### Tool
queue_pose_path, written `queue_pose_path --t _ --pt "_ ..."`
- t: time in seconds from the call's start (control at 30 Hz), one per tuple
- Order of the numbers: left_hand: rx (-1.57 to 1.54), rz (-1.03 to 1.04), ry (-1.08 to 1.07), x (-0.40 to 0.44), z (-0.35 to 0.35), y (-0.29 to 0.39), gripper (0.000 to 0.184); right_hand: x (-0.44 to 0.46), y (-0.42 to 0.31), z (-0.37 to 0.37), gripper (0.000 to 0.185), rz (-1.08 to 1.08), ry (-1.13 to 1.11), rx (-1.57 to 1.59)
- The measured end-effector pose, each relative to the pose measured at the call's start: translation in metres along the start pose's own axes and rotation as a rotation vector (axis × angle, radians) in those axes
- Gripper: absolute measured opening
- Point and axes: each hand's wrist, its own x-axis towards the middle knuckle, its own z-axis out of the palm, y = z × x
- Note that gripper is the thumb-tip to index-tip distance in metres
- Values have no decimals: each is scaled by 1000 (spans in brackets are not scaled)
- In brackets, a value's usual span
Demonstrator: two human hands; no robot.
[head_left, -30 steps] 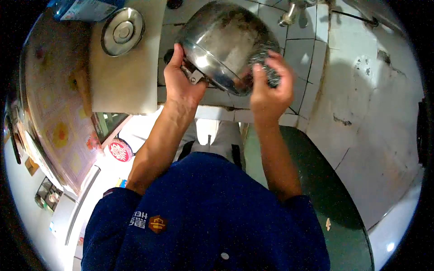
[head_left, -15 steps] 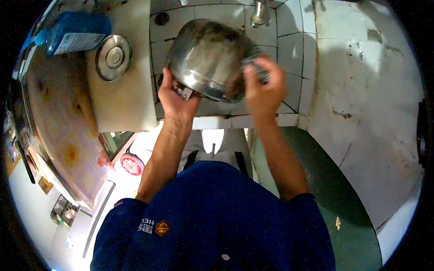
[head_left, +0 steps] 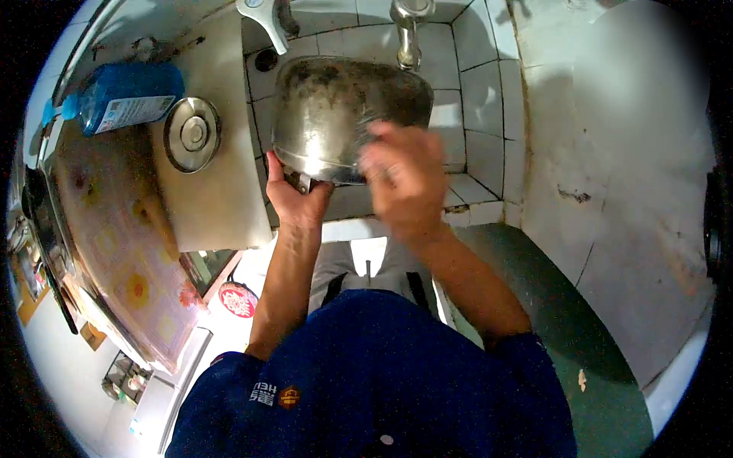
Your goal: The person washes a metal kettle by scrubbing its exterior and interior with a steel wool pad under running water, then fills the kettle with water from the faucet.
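A stained stainless steel pot (head_left: 328, 114) is tipped on its side over the tiled sink (head_left: 450, 103), its wall facing up. My left hand (head_left: 298, 200) grips it at the lower left, by a small metal handle bracket, with the thumb against the wall. Against the pot's right side, my right hand (head_left: 408, 179) is closed on a dark steel wool scrubber (head_left: 369, 136). Motion blurs these fingers, and they cover most of the scrubber. The inside of the pot is hidden.
A faucet (head_left: 408, 46) overhangs the sink's back, beside a white handle (head_left: 265, 19). On the left counter (head_left: 214, 210) lie a round metal lid (head_left: 192, 136) and a blue bottle (head_left: 137, 99). A tiled wall (head_left: 565, 206) bounds the right.
My right hand has moved left and down across the pot's wall with the scrubber. The view has shifted, showing more of the faucet. My left hand keeps its grip.
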Motion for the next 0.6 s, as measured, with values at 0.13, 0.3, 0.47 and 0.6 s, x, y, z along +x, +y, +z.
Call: queue_pose_path --t 0.13,0.3,0.47,0.6 --pt "65 24 151 -6 7 -5 49 7 14 3 13 216 124 42" --pt "69 -10 49 -4 -10 -6 48 6 16 10 12 -10 95 43" --pt "30 -19 -47 11 -31 -2 45 0 18 5 13 -34 43 43" --pt "-29 -27 -21 14 -21 -1 46 4 23 3 10 230 122 44"
